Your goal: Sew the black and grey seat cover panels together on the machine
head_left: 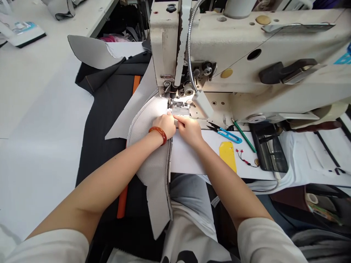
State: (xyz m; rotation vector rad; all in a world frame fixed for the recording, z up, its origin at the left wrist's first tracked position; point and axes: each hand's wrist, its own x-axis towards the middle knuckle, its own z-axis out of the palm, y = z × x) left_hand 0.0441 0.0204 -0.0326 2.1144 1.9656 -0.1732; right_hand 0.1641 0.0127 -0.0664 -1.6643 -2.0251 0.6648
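Observation:
A curved piece of light grey fabric [153, 160] with stitched seam lines lies under the lit needle area of a sewing machine [175, 104]. My left hand [165, 125], a reddish-brown bangle on its wrist, is closed on the fabric just in front of the presser foot. Touching it from the right, my right hand [189, 128] has its fingers curled at the fabric's edge, its index finger pointing toward the needle. The fingertips of both hands are close together and partly hidden. Beneath the grey piece spreads black fabric [106, 124] with an orange strip [122, 202].
Blue thread snips [229, 135], a green pencil [244, 135], a yellow card [227, 155] and a beaded cord [245, 159] lie right of my hands. Further right sits a black tray [270, 146]. A lamp head [203, 104] hangs beside the needle. An iron [20, 31] stands far left.

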